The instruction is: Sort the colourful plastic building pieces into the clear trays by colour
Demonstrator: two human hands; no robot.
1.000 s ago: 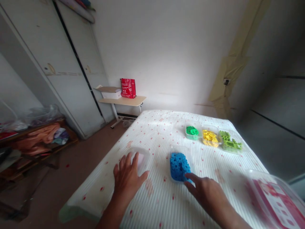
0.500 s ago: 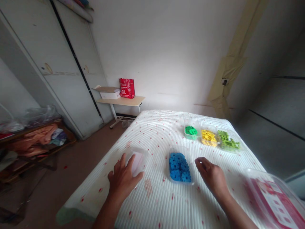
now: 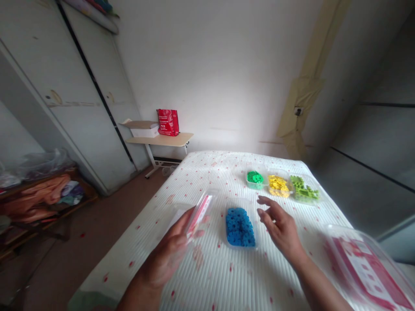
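Note:
My left hand (image 3: 167, 257) is closed on a clear plastic lid (image 3: 201, 212) with a pink-and-white label, held tilted up on its edge. Beneath and left of it, another clear lid (image 3: 177, 212) lies on the white ribbed cover, partly hidden by the hand. Just right of the lid stands a clear plastic box (image 3: 257, 247) holding several blue flower-shaped pieces (image 3: 240, 226). Beside that box hovers my right hand (image 3: 282, 226), its fingers curved and apart, with nothing in them.
Farther back stand clear boxes of green pieces (image 3: 255, 177), yellow pieces (image 3: 278, 185) and light green pieces (image 3: 304, 190). A large clear lid with a pink label (image 3: 369, 272) lies at right. A small table (image 3: 181, 139) with a red bag (image 3: 167, 122) stands against the wall.
My left hand has closed on a lid and lifted it, tilting it upright. My right hand's fingers have spread from a pinch. The view has shifted slightly.

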